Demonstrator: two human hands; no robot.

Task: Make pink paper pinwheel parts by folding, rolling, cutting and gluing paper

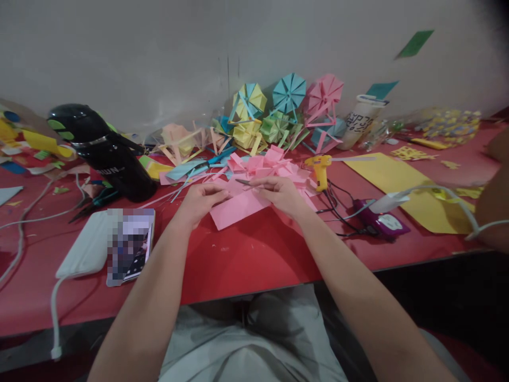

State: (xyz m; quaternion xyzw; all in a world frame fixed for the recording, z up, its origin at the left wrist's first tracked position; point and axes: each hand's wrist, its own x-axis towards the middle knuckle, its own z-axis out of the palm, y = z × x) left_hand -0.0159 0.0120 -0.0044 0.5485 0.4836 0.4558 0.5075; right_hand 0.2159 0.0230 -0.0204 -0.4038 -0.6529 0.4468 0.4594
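Note:
My left hand (198, 203) and my right hand (280, 193) both pinch a pink sheet of paper (234, 208) that lies on the red table (246, 254). The fingers of each hand are closed on the sheet's upper edge. A small grey blade tip (242, 181) shows between the hands, near my right fingers; what it belongs to is hidden. Behind the sheet lies a heap of folded pink paper pieces (270, 164).
A yellow glue gun (320, 171) and its black cable lie right of the hands. A phone (130, 245) and white pouch sit at the left, a black bottle (104, 151) behind them. Paper pinwheels (288, 101) stand along the wall. Yellow sheet (413, 191) at right; another person's arm (493, 207) at the right edge.

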